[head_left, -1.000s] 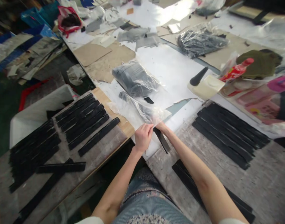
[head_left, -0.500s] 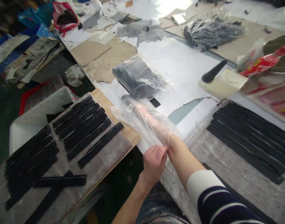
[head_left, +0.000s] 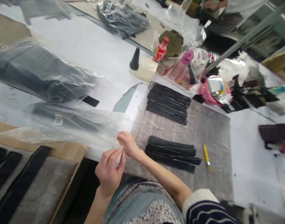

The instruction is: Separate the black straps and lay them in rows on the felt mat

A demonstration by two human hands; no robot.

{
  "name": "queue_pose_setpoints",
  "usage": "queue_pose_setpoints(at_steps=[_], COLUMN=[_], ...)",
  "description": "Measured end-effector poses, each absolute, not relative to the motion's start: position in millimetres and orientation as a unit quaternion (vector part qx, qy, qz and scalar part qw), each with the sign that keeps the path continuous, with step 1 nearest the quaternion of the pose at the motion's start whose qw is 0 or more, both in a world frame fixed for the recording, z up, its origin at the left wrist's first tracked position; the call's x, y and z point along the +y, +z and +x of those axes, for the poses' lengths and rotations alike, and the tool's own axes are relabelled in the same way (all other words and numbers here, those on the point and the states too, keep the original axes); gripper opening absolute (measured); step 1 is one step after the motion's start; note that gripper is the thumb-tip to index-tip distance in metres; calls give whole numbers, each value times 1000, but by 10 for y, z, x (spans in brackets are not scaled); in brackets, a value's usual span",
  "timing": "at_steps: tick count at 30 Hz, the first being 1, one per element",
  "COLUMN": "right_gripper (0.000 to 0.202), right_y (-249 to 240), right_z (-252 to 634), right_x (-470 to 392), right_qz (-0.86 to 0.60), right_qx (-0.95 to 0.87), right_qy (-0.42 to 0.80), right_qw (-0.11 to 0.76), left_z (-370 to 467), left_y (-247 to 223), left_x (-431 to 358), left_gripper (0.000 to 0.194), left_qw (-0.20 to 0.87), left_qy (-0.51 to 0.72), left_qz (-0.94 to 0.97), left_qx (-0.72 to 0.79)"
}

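A clear plastic bag [head_left: 105, 124] with a barcode label and dark flat pieces inside lies on the white table covering, its mouth toward me. My right hand [head_left: 128, 144] is closed at that mouth, fingertips pinched on the film. Just below it, my left hand [head_left: 109, 169] is closed too, thumb and fingers pinching at the bag's edge; the thin film there is hard to make out. Beyond the bag lies a second, fuller plastic bag of dark pieces [head_left: 46, 73], with a small black patch [head_left: 91, 100] beside it.
Black strips [head_left: 169, 102] and a looser stack of strips [head_left: 171, 152] lie on a grey board [head_left: 212, 124] at right, with a yellow brush [head_left: 206, 155]. More strips [head_left: 21, 183] rest on the left board. Behind stand a red bottle [head_left: 161, 51] and a pink basket [head_left: 212, 93].
My right arm, which was inside the bag, is now out, and its hand is at the mouth beside my left hand. The view has swung to the right.
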State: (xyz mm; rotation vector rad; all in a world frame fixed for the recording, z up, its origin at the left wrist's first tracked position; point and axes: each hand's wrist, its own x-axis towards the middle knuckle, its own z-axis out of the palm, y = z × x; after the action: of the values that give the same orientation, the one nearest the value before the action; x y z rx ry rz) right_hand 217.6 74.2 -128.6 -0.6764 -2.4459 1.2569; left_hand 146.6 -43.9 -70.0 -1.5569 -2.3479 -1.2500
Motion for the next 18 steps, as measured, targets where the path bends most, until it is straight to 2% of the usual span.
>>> queue_pose_setpoints(at_steps=[2, 4, 7, 10, 13, 18], right_gripper=[24, 25, 27, 32, 31, 17], right_y=[-1251, -1221, -1231, -1311, -1392, -1378], right_z=[2684, 3271, 4063, 4537, 4703, 4752], right_x=[676, 626, 630, 693, 734, 722], right_qz=[-280, -340, -444, -523, -541, -532], right_qx=[-852, -856, -855, -833, -826, -824], right_qy=[406, 346, 228, 138, 114, 148], right_qw=[176, 178, 142, 115, 110, 126], left_z=[1641, 1831, 2080, 2239, 2313, 2322], left_y=[-658, -712, -986, -1326, -1510, -1421], left_x=[-380, -279, -78, 108, 219, 223], left_gripper=[40, 38, 31, 35, 34, 7], left_qw=[4, -72, -183, -214, -221, -214], left_qy=[-424, -410, -337, -296, -289, -256], left_qz=[-564, -622, -653, -647, -628, -622], left_qx=[-709, -663, -653, -669, -688, -709])
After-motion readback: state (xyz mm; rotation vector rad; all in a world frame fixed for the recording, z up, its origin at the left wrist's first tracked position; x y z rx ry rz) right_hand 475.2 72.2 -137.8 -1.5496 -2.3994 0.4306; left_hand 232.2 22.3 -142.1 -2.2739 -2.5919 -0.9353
